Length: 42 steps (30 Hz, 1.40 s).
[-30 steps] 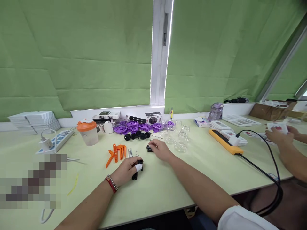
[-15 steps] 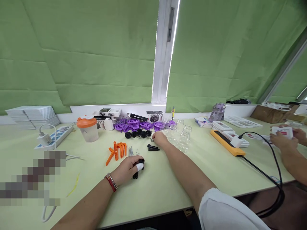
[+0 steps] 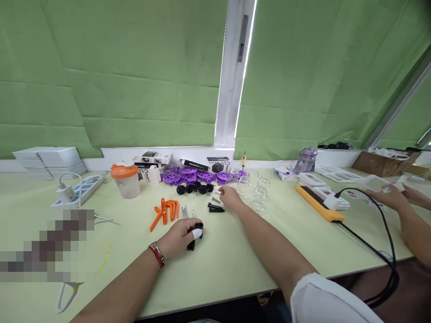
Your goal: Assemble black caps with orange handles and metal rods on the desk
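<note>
My left hand [image 3: 180, 236] rests on the pale green table [image 3: 235, 269], fingers curled around a small black part [image 3: 192, 244]; one finger wears a white cover. My right hand [image 3: 230, 196] reaches forward to small metal springs [image 3: 216, 200] lying by a row of black wheels [image 3: 195, 189], fingertips pinched together there. A black bracket piece [image 3: 214, 208] lies just left of that hand. Orange plastic pieces [image 3: 164, 211] and thin metal pins [image 3: 184, 212] lie ahead of my left hand. Purple wheels [image 3: 188, 176] are piled further back.
Clear glass jars [image 3: 257, 190] stand right of my right hand. An orange-lidded shaker cup [image 3: 126, 180], a power strip [image 3: 79, 190], small boxes [image 3: 153, 158] and a stack of white trays [image 3: 50, 161] sit at the back left. Another person's hands [image 3: 392, 195] work at the right, near a yellow power strip [image 3: 318, 202] and black cable [image 3: 385, 242].
My right hand moved forward from the black bracket piece to the springs by the black wheels. My left hand stayed put. The other person's hands shifted with a white item.
</note>
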Each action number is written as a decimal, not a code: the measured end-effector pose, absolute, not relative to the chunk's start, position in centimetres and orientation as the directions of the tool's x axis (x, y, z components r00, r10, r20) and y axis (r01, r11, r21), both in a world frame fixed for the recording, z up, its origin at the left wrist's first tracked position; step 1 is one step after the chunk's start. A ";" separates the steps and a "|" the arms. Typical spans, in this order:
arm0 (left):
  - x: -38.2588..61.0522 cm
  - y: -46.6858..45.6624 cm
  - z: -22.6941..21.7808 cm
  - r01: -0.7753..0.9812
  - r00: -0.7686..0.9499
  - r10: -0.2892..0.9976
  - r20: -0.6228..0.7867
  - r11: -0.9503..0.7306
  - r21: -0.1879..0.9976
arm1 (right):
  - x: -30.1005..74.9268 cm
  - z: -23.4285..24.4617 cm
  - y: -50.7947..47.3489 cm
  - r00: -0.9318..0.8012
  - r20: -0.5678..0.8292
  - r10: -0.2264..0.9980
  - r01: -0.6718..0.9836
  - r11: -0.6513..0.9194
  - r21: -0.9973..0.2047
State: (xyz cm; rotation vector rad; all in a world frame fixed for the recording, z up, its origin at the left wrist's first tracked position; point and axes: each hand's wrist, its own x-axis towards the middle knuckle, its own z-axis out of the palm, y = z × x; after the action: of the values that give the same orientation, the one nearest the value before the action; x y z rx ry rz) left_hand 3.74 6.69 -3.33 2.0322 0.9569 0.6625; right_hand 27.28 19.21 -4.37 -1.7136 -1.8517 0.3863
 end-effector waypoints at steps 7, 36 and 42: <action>3.8 6.7 -3.3 0.385 0.576 0.810 0.115 -0.393 0.835 | 25.3 -2.5 11.5 -0.334 0.173 0.926 0.221 0.256 -0.941; 4.1 7.0 -3.3 0.416 0.593 0.757 0.274 -0.580 0.701 | 21.3 -4.4 6.3 -0.284 0.529 0.800 0.244 0.594 -0.766; 4.1 7.2 -3.5 0.430 0.598 0.753 0.275 -0.591 0.683 | 21.6 -4.4 6.3 -0.305 0.522 0.796 0.234 0.594 -0.770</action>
State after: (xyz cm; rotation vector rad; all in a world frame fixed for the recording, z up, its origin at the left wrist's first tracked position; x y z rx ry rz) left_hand 4.09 7.16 -3.46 2.2608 0.9331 0.7503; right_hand 21.64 6.26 -4.36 -0.8344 -1.8367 0.7152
